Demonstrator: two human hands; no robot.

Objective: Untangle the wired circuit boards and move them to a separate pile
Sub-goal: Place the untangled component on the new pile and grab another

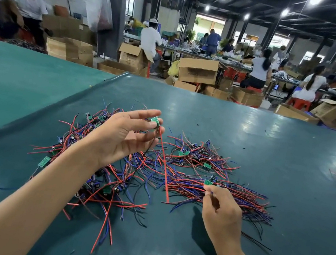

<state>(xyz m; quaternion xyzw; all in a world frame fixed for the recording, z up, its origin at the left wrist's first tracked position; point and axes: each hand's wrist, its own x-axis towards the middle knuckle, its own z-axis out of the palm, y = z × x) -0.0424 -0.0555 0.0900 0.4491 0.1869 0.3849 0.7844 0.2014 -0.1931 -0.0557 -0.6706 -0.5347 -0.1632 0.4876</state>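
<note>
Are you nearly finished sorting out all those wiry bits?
Not yet, maybe halfway. Done: the neat pile on the right, wires lying side by side. In hand: the left hand holds up one green board, while the right hand pinches a wire at the neat pile. Left: the big tangled heap under the left arm.

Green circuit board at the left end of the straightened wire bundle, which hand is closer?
Right. The right hand pinches wires just beside that green circuit board; the left hand is raised up-left, holding a second green board.
</note>
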